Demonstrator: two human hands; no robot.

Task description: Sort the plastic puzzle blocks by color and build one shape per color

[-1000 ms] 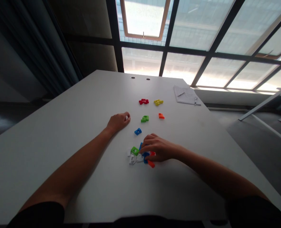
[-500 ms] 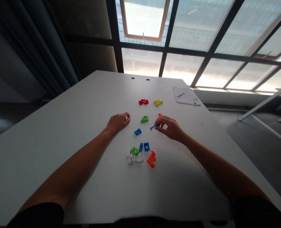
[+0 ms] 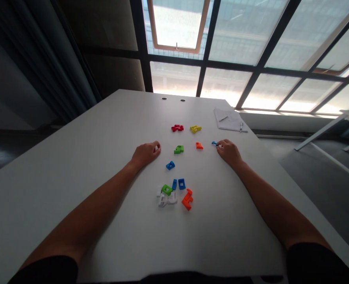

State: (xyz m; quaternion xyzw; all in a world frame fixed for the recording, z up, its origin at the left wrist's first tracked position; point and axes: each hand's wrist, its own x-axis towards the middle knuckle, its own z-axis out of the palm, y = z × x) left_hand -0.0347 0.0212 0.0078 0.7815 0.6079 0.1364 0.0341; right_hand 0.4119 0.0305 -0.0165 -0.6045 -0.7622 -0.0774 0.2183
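Observation:
At the right of the table, my right hand (image 3: 229, 153) pinches a small blue plastic piece (image 3: 214, 143) at the tabletop; its far end pokes out past the fingertips. My left hand (image 3: 146, 152) rests on the table with its fingers curled shut and nothing visible in them. Between the hands are a green plastic piece (image 3: 179, 149) and a small orange piece (image 3: 199, 146). Nearer me lies a blue block (image 3: 170, 165). Farther off sit a red group of pieces (image 3: 177, 128) and a yellow one (image 3: 195, 129).
Closest to me on the white table (image 3: 109, 221) is a cluster: white pieces (image 3: 168, 199), a green frame (image 3: 166, 189), two blue pieces (image 3: 182, 184) and a larger orange piece (image 3: 187, 199). Paper with pens (image 3: 230, 120) lies at the far right edge.
My right hand has moved right and away from me with the blue piece, down to the tabletop, uncovering the small orange piece. My left hand has stayed in place.

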